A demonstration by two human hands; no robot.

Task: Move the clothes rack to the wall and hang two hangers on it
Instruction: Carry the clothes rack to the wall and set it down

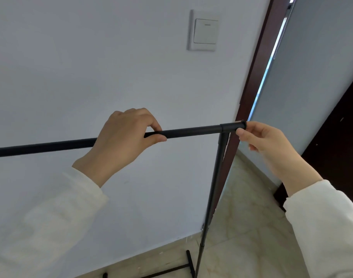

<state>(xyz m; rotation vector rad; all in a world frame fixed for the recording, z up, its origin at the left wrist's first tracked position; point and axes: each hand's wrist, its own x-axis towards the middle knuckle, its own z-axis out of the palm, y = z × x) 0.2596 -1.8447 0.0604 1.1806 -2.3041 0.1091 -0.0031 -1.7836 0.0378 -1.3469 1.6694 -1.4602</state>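
Observation:
The black clothes rack (193, 132) stands right in front of the white wall (91, 67), its top bar running from the left edge to a corner joint at the right. My left hand (123, 143) is wrapped around the top bar near its middle. My right hand (265, 141) pinches the end of the bar at the corner joint with thumb and fingertips. The rack's right upright (213, 187) drops to a black foot bar (188, 259) on the floor. No hangers are in view.
A white light switch (204, 31) is on the wall above the rack. A dark brown door frame (257, 63) stands just right of the rack's end, with a doorway gap and a dark door (336, 127) beyond. Beige marble tile floor (251, 227) lies below.

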